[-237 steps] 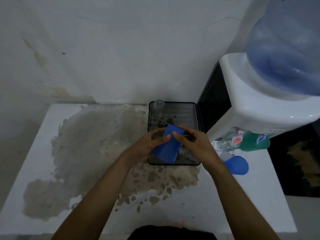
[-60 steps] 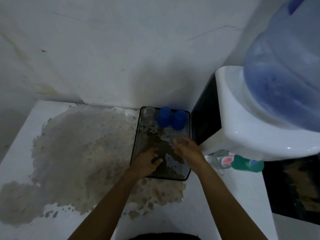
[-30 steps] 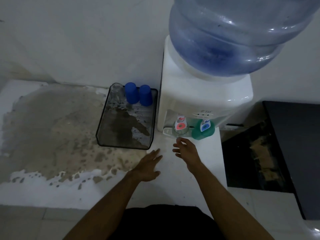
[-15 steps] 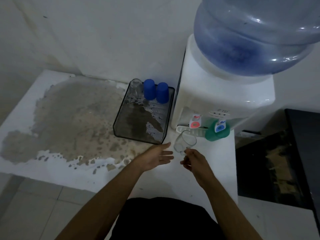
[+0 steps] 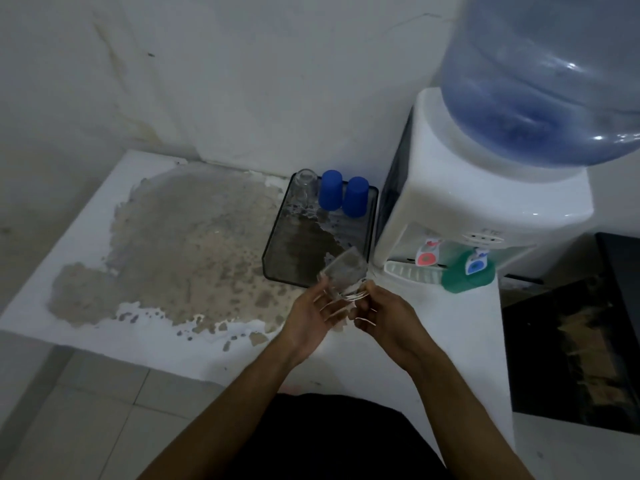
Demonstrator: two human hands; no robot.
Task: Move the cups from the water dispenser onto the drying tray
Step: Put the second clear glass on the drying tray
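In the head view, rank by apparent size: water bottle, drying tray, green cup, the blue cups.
1. Water bottle
2. Drying tray
3. Green cup and the two blue cups look alike in size; the green one is nearer and partly hidden, so unranked.

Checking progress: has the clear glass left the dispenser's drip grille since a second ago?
Yes. The clear glass is off the drip grille, held in both hands leftward, near the drying tray.

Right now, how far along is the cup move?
Done: two blue cups and a clear glass stand upside down at the tray's far end. In hand: both hands hold a second clear glass, tilted. Left: a green cup at the dispenser.
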